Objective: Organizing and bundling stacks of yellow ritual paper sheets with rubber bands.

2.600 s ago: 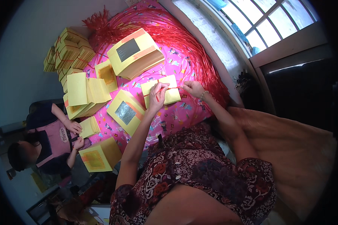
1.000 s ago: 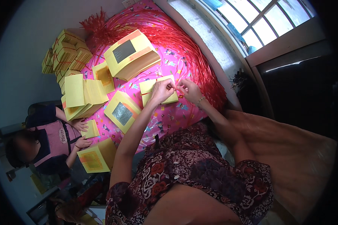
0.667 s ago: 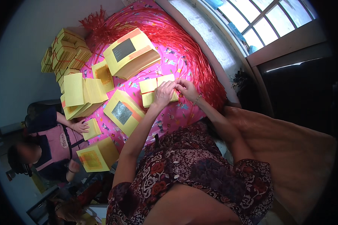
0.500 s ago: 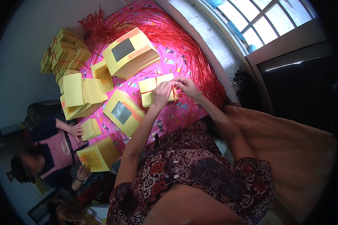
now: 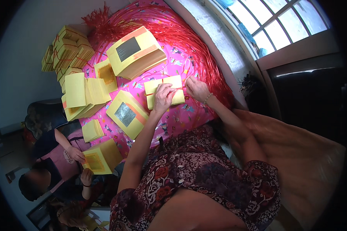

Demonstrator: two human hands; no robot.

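Yellow rectangular paper bundle (image 5: pixel 175 81), red plastic strip (image 5: pixel 180 89) around it, on the pink-patterned counter (image 5: pixel 173 120).
Left hand (image 5: pixel 164 97) and right hand (image 5: pixel 197 90): fingers apparently clamped on the strip. Probably mid-tying; next needs snug tension.

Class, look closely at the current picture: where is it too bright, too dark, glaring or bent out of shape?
Head view: the window is washed out nearly white; the dark panel below sinks almost to black. Head view: the silver square shows glare. Head view: window bars bow with the fisheye, whose corners go black.
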